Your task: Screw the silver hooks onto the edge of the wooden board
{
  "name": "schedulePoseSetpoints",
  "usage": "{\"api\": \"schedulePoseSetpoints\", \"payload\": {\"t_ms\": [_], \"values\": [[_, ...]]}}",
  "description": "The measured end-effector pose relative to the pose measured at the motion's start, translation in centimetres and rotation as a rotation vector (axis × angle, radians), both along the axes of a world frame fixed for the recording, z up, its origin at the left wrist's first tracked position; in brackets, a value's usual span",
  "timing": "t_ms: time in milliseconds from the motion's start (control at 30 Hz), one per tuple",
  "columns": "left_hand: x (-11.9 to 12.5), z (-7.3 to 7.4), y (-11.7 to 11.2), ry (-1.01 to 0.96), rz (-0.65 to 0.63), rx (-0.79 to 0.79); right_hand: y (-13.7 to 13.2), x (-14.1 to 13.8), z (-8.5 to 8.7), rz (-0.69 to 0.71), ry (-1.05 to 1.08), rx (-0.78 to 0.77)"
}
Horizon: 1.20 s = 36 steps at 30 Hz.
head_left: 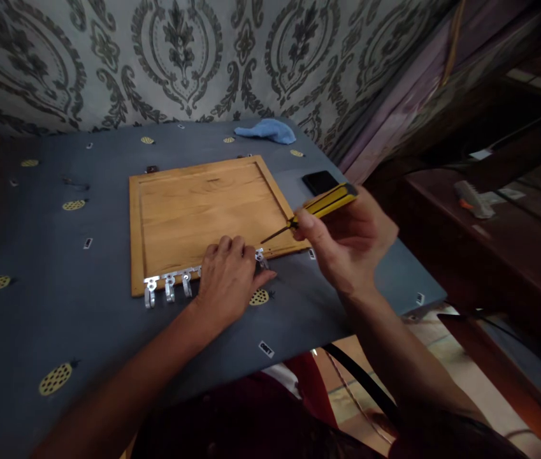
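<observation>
So here's where I'm at: my left hand [229, 274] is laid palm-down over the right part of a metal hook rail [169, 284], fingers curved and pressing on it rather than wrapped around it, thumb sticking out to the right onto the cloth. The rail lies along the near edge of a wooden panel [203, 204], which is flat in the middle of the tabletop [36, 287]. Three of the little silver hooks poke out to the left of my hand and one more peeks out at the right end by my fingertips. My right hand [346, 242] is closed around a yellow and black screwdriver [325, 203], held up off the panel with the handle angled up and away to the right. The dark shaft points down-left, and the tip is just above the right end of the rail, close to my left fingertips. I honestly can't tell if the tip is touching anything, it's a bit too small and dark there. The tabletop has a blue-grey cover with yellow pineapple prints [55, 378] all over it. Past the panel's far right corner there's a crumpled blue cloth [266, 131], and a flat black thing [318, 182] lies just right of the panel, right behind the screwdriver handle. Patterned wallpaper [179, 57] runs behind all of it.
</observation>
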<state>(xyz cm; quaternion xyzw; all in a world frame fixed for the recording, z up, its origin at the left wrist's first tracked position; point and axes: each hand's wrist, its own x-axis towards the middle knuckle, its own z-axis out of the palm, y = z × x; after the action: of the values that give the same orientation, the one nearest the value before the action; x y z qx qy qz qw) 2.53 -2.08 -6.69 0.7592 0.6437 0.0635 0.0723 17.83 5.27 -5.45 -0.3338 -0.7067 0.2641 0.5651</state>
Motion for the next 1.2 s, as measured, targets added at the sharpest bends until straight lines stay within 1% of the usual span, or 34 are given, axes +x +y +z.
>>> {"api": "schedulePoseSetpoints", "payload": {"t_ms": [100, 200, 367, 533, 733, 800, 933, 1000, 1067, 1133, 1200], "values": [[0.0, 0.0, 0.0, 0.008, 0.004, 0.010, -0.2, 0.5, 0.2, 0.003, -0.029, 0.006], [0.0, -0.1, 0.0, 0.008, 0.002, 0.030, -0.2, 0.6, -0.2, 0.014, -0.087, 0.006], [0.0, 0.0, 0.0, 0.014, 0.009, 0.016, -0.2, 0.4, -0.9, 0.051, -0.082, -0.016], [0.1, 0.0, 0.0, 0.019, 0.007, -0.005, -0.2, 0.3, -1.1, 0.080, -0.115, -0.026], [0.0, -0.1, 0.0, 0.023, 0.004, 0.023, -0.1, 0.3, -1.3, 0.080, -0.120, -0.023], [0.0, -0.2, 0.0, 0.023, 0.003, 0.020, -0.1, 0.4, -1.1, 0.123, -0.115, -0.040], [0.0, -0.4, -0.1, 0.024, 0.000, 0.051, 0.3, 0.9, 0.0, 0.256, -0.163, -0.163], [0.0, -0.5, -0.1, 0.025, -0.001, 0.066, 0.6, 1.3, 0.6, 0.332, -0.225, -0.157], [0.0, -0.5, -0.1, 0.024, -0.001, 0.065, 0.8, 1.5, 1.1, 0.385, -0.267, -0.105], [-0.1, -0.5, -0.1, 0.021, 0.002, 0.051, 0.9, 1.4, 1.1, 0.383, -0.275, -0.048], [-0.1, -0.4, 0.0, 0.016, 0.001, 0.040, 0.7, 1.1, 0.8, 0.305, -0.277, -0.004]]}}
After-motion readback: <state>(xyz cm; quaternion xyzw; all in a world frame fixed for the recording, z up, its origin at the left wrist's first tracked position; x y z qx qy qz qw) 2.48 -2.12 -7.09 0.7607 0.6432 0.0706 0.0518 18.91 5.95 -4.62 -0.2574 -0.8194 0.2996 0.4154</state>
